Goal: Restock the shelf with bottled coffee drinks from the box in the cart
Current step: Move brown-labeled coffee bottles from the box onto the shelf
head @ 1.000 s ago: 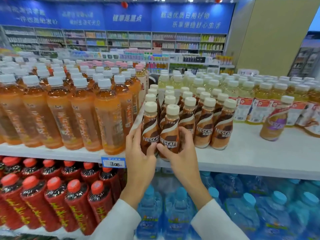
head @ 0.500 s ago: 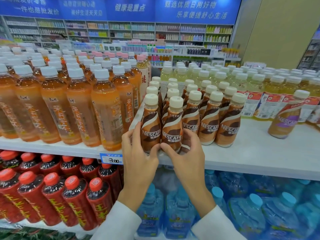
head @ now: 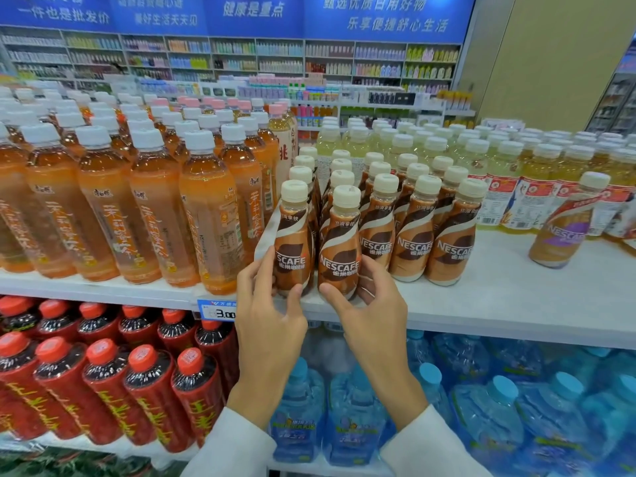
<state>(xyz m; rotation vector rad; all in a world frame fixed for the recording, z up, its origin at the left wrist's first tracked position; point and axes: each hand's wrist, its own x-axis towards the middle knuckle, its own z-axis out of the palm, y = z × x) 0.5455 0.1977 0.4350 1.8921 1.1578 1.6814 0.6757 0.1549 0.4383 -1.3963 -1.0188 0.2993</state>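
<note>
Counting first: how many coffee bottles (head: 413, 235) stand on the shelf (head: 499, 297)?

— Five files across the front, each three or four deep (rear caps overlap, so no firm total). All are brown-labelled, cream-capped, upright and packed touching. One further purple-labelled bottle (head: 564, 232) stands alone, well apart to the right.

Hands?

— Two, both occupied. Left hand (head: 268, 315): fingers curled round the left side of the left front bottle (head: 292, 235), thumb across its lower front. Right hand (head: 375, 315): thumb on the lower front of the right front bottle (head: 339, 242), fingers wrapped round its right side. One bottle per hand.

Position of those two?

— At the shelf's front edge, side by side, heading the two leftmost files, just right of the orange tea bottles (head: 148, 215). Whether their bases bear on the shelf I cannot tell.

Anything else noted?

— One price tag (head: 216, 309) on the shelf lip, its right end hidden behind the left hand. Below are red-capped bottles (head: 103, 383) at left and blue water bottles (head: 499, 407) at right. Two white sleeves (head: 234, 445).
</note>
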